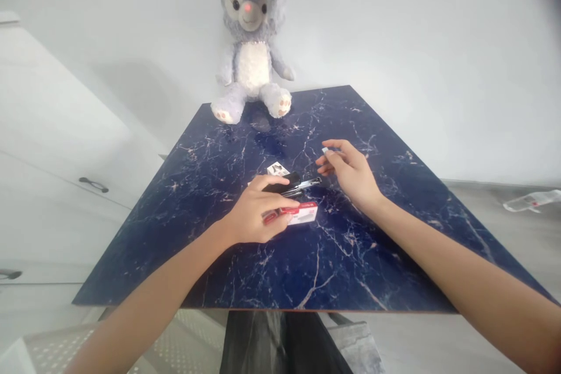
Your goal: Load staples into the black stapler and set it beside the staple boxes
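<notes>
- Left hand [256,213]: curled palm-down near the middle of the table. The forefinger lies along the top of the stapler and the other fingers are folded against the box below it.
- Stapler [293,183]: one, black, long and narrow. It lies partly under the left hand's forefinger, and a thin metal rail juts from its far end towards the right hand.
- Box [304,213]: one, small, flat and rectangular, of red and white card. It touches the left fingertips, on the near side of the stapler.
- Right hand [353,174]: held just above the table to the right of the stapler. Thumb and forefinger are pinched shut on the strip and the other fingers are loosely bent.
- Strip [326,151]: one, tiny, pale and shiny. It sits at the right fingertips, apart from the stapler; too small to tell more.
- Card [277,169]: one small black-and-white piece, lying flat just beyond the stapler.
- Table [350,263]: one square top, glossy dark blue with pale marble veins.
- Plush rabbit [253,41]: one, grey-lilac fur with a white belly. It sits upright at the far edge of the table against the white wall.
- Cabinet [52,140]: white and smooth, left of the table, with two dark handles [93,184] in view.
</notes>
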A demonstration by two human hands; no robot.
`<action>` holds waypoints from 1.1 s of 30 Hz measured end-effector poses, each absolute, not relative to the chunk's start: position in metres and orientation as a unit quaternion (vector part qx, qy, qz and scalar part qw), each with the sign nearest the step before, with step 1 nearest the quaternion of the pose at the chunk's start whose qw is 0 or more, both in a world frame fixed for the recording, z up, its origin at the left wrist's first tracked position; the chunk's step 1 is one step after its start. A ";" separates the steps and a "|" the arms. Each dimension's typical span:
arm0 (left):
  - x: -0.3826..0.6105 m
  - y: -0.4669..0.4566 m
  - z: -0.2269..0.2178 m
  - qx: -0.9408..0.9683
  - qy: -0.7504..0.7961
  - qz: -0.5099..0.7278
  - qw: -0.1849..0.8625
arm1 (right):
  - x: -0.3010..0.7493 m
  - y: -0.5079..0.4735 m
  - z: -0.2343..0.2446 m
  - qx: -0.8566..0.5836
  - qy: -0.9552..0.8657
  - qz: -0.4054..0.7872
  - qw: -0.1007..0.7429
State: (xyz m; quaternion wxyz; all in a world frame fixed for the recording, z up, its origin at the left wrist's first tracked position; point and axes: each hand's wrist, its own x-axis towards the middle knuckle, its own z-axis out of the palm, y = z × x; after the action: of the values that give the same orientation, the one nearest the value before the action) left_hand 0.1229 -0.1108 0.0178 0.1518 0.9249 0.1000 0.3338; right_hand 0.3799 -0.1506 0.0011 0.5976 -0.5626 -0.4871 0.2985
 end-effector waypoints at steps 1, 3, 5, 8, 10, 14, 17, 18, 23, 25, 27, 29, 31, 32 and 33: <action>0.124 -0.113 0.017 0.928 0.092 0.327 0.152 | 0.382 -0.149 -0.001 -0.569 -0.478 0.309 0.594; 0.125 -0.115 0.015 0.932 0.076 0.317 0.157 | 0.383 -0.147 -0.005 -0.582 -0.468 0.325 0.579; 0.126 -0.117 0.013 0.935 0.075 0.307 0.161 | 0.382 -0.146 -0.006 -0.587 -0.472 0.336 0.565; 0.128 -0.118 0.009 0.940 0.078 0.282 0.175 | 0.378 -0.147 -0.005 -0.576 -0.479 0.337 0.571; 0.129 -0.118 0.007 0.943 0.063 0.266 0.188 | 0.377 -0.148 -0.004 -0.574 -0.485 0.329 0.573; 0.131 -0.115 0.006 0.951 0.028 0.264 0.159 | 0.381 -0.150 -0.003 -0.613 -0.545 0.262 0.509; 0.128 -0.109 0.011 0.944 0.054 0.301 0.127 | 0.385 -0.151 -0.003 -0.642 -0.586 0.204 0.449; 0.127 -0.106 0.013 0.936 0.079 0.323 0.120 | 0.386 -0.151 -0.002 -0.641 -0.596 0.198 0.441; 0.118 -0.087 0.016 0.904 0.197 0.366 0.104 | 0.387 -0.150 0.001 -0.554 -0.697 0.238 0.387; 0.116 -0.081 0.011 0.915 0.209 0.327 0.113 | 0.387 -0.149 -0.002 -0.532 -0.727 0.251 0.354; 0.115 -0.078 0.006 0.923 0.219 0.287 0.135 | 0.387 -0.148 -0.007 -0.526 -0.740 0.244 0.341; 0.114 -0.076 0.000 0.923 0.231 0.263 0.162 | 0.388 -0.147 -0.012 -0.523 -0.744 0.235 0.343; 0.114 -0.077 -0.002 0.919 0.239 0.255 0.180 | 0.388 -0.147 -0.016 -0.522 -0.743 0.237 0.345; 0.114 -0.077 -0.002 0.918 0.239 0.255 0.185 | 0.388 -0.146 -0.017 -0.522 -0.742 0.241 0.344; 0.114 -0.078 -0.002 0.918 0.238 0.257 0.188 | 0.389 -0.146 -0.017 -0.524 -0.740 0.245 0.343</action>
State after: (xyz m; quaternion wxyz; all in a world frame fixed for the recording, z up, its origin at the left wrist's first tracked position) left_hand 0.1144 -0.0781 -0.0022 0.1880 0.9176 0.2377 0.2573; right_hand 0.3889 -0.1460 -0.0169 0.3432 -0.5237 -0.7402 0.2452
